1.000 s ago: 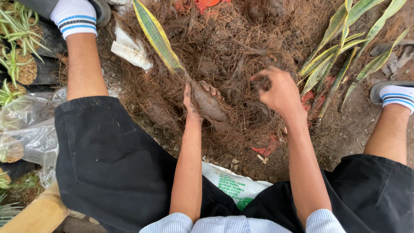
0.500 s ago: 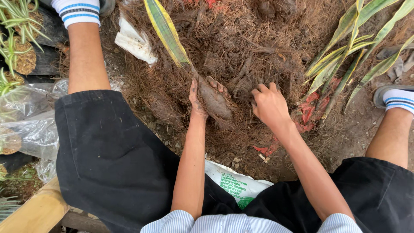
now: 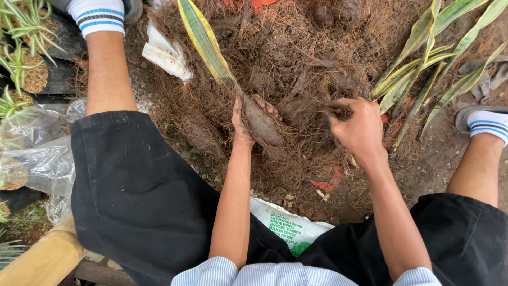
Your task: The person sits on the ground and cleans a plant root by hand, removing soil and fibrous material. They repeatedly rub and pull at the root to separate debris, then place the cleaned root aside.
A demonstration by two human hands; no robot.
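Observation:
My left hand (image 3: 244, 123) grips the brown root ball (image 3: 263, 126) of a plant whose long green leaf with yellow edges (image 3: 203, 38) points up and to the left. To the right of it my right hand (image 3: 361, 128) is closed on a tuft of dry brown fibres (image 3: 338, 109). Both hands are over a heap of coconut-like fibre and soil (image 3: 286, 69) on the ground between my legs.
Several loose green-and-yellow leaves (image 3: 434, 58) lie at the right. Clear plastic bags (image 3: 37, 143) and small potted plants (image 3: 24, 58) are at the left. A white printed sack (image 3: 288, 225) lies under my arms, a crumpled white scrap (image 3: 166, 53) near my left leg, and a wooden seat edge (image 3: 37, 259) is at the lower left.
My right hand dropped onto the fibre heap, then closed and lifted with a tuft of fibres. My left hand kept hold of the root ball.

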